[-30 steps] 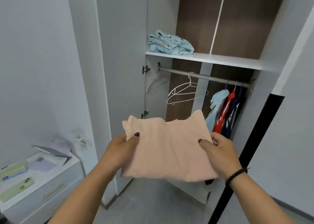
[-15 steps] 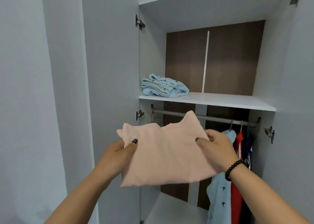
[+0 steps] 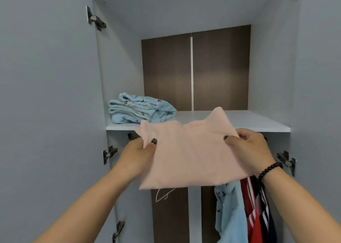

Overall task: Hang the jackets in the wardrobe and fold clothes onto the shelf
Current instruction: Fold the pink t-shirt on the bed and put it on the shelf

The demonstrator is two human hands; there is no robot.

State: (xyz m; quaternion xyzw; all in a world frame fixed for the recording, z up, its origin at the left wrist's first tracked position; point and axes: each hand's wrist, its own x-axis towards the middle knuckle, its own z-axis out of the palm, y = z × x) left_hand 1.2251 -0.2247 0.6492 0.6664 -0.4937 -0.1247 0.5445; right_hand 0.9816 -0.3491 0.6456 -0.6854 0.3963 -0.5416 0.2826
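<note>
From the head view, the shelf [image 3: 239,121] has risen to meet the person: a second ago the wardrobe [image 3: 55,95] stood farther off, with a dresser at the lower left, and now only its open interior fills the view. The folded pink cloth [image 3: 188,156] has come up with them and now hangs at the shelf's front edge, its upper corner already overlapping the board.

The left hand [image 3: 137,156] pinches the cloth's 9 o'clock edge, thumb on top; the right hand [image 3: 249,150] clamps the 3 o'clock edge the same way. The grip looks unchanged across the last second.

On the shelf, at 10 o'clock from the cloth, lies a folded blue bundle [image 3: 140,112]; the board to its right is bare. Below, at 5 o'clock, jackets [image 3: 245,211] hang, and a white hanger [image 3: 164,194] peeks out at 6 o'clock.

I'd say the walk-up is done and the cloth is about to be slid onto the shelf beside the bundle, keeping the fold flat.
</note>
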